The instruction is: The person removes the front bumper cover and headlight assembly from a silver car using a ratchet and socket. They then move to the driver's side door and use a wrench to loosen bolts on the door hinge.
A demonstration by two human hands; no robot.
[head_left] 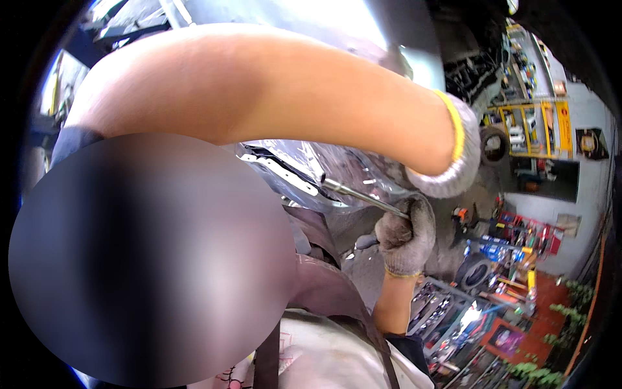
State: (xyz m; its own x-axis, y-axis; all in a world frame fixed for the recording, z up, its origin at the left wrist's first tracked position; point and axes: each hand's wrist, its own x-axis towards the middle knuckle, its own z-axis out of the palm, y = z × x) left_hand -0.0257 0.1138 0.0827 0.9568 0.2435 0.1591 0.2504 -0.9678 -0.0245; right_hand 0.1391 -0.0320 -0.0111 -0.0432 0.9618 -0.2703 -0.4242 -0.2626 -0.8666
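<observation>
My right hand (407, 236), in a grey knit work glove with a yellow edge, is closed round a chrome socket wrench (363, 196). Its shaft slants up to the left and ends in a wider, dark-tipped head. A dark handle-like piece (367, 242) shows at the left of the fist; whether it belongs to the wrench I cannot tell. My left arm arches across the upper picture. Of my left hand (463, 152), gloved alike, mainly the cuff area shows, above and right of the right hand; its fingers are hidden. Clear plastic sheeting (346, 165) lies behind the wrench's head.
A perforated white metal strip (285, 170) runs along a dark edge beside the sheeting. At right stand a yellow rack (551, 129), tyres (474, 269), a red tool stand (551, 238) and shelves of parts (437, 311). A blurred oval (149, 259) hides much of the left.
</observation>
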